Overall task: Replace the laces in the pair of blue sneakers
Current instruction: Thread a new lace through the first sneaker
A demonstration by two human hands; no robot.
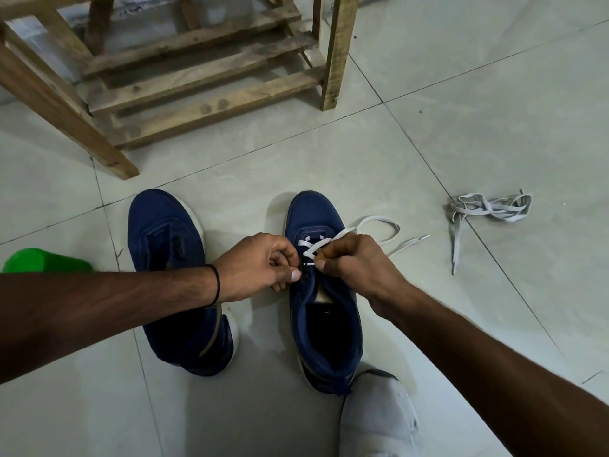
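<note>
Two blue sneakers stand side by side on the tiled floor, toes pointing away from me. The left sneaker [171,258] has no lace in its eyelets. The right sneaker [324,311] carries a white lace [379,225] threaded through its front eyelets, with loose loops trailing to the right. My left hand [260,267] pinches at the left eyelet row of the right sneaker. My right hand [356,262] pinches the white lace just above the tongue. A bundle of greyish laces [487,209] lies on the floor to the right.
A wooden slatted rack [197,77] stands behind the sneakers. A green object [43,260] sits at the left edge, partly hidden by my forearm. A grey-white shoe [379,417] shows at the bottom, near the right sneaker's heel.
</note>
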